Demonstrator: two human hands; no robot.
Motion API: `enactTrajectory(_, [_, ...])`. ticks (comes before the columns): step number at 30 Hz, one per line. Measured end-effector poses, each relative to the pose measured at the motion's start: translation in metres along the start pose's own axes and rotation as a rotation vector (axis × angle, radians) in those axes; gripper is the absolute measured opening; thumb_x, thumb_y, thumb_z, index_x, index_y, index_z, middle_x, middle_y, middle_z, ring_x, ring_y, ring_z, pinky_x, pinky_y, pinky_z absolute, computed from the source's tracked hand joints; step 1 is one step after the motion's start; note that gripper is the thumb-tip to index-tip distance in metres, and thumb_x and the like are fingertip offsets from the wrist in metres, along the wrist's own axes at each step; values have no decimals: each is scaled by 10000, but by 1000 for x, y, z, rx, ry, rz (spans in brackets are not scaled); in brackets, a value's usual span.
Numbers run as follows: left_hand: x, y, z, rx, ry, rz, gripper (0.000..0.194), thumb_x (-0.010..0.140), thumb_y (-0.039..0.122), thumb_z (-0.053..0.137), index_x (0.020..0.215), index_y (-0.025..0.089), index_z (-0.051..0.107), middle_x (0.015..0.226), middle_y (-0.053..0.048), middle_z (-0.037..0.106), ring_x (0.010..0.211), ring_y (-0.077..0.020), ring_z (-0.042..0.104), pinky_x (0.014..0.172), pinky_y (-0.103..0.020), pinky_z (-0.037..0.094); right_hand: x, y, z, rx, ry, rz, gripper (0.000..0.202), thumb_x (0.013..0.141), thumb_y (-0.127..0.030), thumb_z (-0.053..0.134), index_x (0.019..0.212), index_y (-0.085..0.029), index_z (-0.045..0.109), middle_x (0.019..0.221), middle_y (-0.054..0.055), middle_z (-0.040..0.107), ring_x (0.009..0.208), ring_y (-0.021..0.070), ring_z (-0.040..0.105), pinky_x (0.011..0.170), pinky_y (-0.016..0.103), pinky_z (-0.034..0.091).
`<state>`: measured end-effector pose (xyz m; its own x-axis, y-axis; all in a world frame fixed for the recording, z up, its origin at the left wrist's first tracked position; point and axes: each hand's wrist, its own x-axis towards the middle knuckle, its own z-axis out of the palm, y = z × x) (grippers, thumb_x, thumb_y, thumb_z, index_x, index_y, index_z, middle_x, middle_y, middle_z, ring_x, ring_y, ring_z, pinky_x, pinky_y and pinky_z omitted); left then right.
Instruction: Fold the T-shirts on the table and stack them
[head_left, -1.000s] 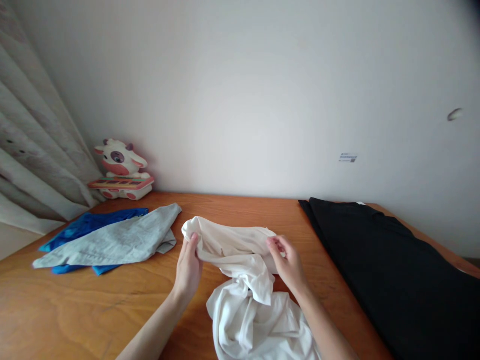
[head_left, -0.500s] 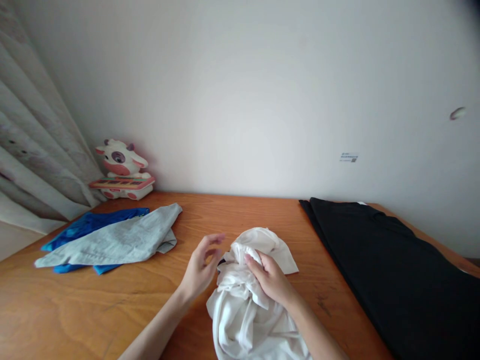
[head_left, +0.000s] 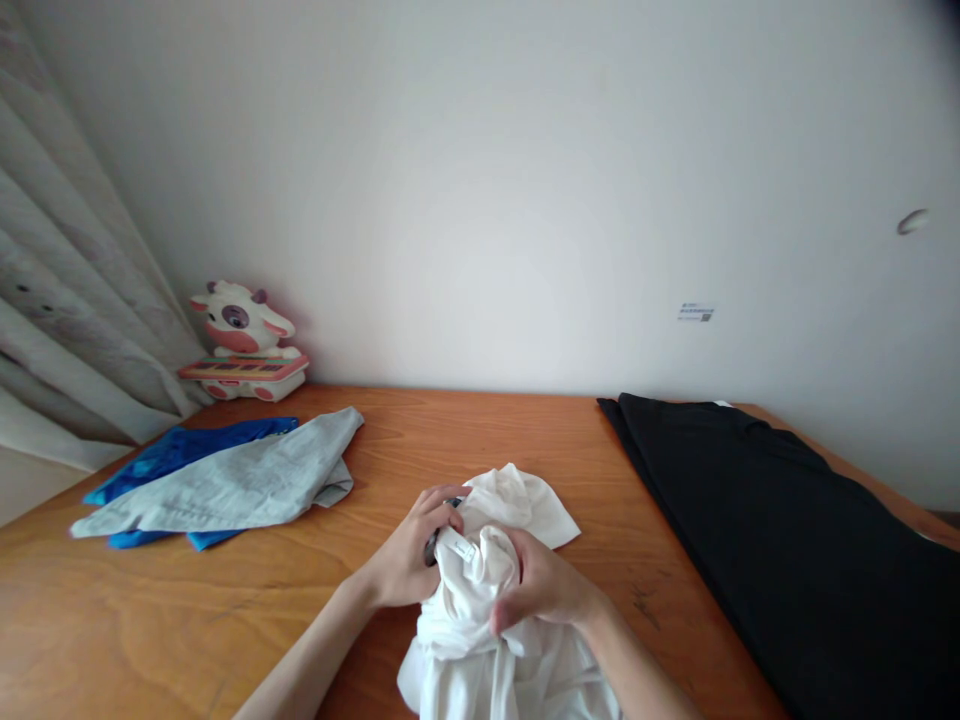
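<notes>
I see the left hand (head_left: 409,550) and right hand (head_left: 551,585) both gripping the white cloth (head_left: 466,598) bunched between them. Its near end is cut off. Beside the left fingers, a dark patch (head_left: 431,547) is half hidden; I can't tell what it is. Right of the right hand, black cloth (head_left: 772,530) gets cut off too.

Smooth pale-grey wall (head_left: 480,220), softly lit; draped whitish patterned fabric curtain (head_left: 67,230) at left; orange-brown wooden table (head_left: 450,428) below.
</notes>
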<state>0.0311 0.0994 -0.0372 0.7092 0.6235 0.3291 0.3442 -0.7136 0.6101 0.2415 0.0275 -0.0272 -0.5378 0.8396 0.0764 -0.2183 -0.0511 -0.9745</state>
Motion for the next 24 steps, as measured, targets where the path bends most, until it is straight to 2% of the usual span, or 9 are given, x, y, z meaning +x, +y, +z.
enactTrajectory(3, [2,-5,-6,-16,189,-24,113,755,270,659,771,212,563,1347,-141,623,1222,-305,583,1037,-437,473,-2,-2,-6,-107,169,-5,412,684,-377,852,965,-208,603,794,-48,544,717,123,477,674,242,393])
enactTrajectory(5, [3,-9,-11,-8,368,-22,104,771,271,617,735,219,535,1317,-135,651,1255,-309,572,1067,-448,448,-2,0,-14,-262,400,-103,216,752,-293,737,875,-217,577,739,-57,517,681,125,470,644,240,392])
enactTrajectory(7, [2,-12,-16,-32,533,-27,110,780,275,606,744,223,516,1247,-131,687,1219,-297,603,1044,-436,466,0,4,-25,-424,666,-293,113,751,-230,648,809,-227,551,769,-37,547,725,146,511,685,256,422])
enactTrajectory(10, [-2,-17,-18,-38,632,-99,179,771,280,612,713,235,449,856,-48,717,808,-202,682,730,-300,536,2,7,-38,-561,971,-550,62,740,-201,573,761,-236,526,894,17,615,860,185,578,799,299,460])
enactTrajectory(13, [-6,-22,-18,95,515,-156,222,753,325,653,709,236,455,588,58,545,513,-120,504,505,-222,389,1,7,-47,-533,1140,-587,107,729,-218,561,829,-241,531,953,43,649,901,199,615,826,323,485])
enactTrajectory(17, [-6,-19,-27,309,148,-99,249,813,418,675,738,218,547,658,22,579,581,-141,530,568,-247,394,-5,8,-60,-426,1312,-531,238,716,-273,575,944,-240,515,991,53,664,887,209,643,788,337,513])
enactTrajectory(19, [-3,-12,-33,364,52,-18,258,841,412,646,708,218,540,717,-15,606,680,-179,569,658,-283,437,-10,10,-69,-425,1412,-520,246,719,-274,576,947,-243,492,941,28,643,834,197,637,745,322,511])
enactTrajectory(22, [0,-6,-40,246,60,34,134,860,323,576,780,218,549,916,-71,662,904,-228,616,849,-343,479,-17,10,-82,-432,1557,-525,304,693,-279,610,971,-236,495,890,-7,601,794,181,615,717,299,497])
enactTrajectory(24, [0,-9,-38,81,150,-29,109,872,306,538,802,226,512,919,-65,660,913,-218,622,856,-335,495,-20,7,-87,-377,1570,-509,321,686,-322,635,972,-222,527,875,-3,616,786,186,615,704,293,495])
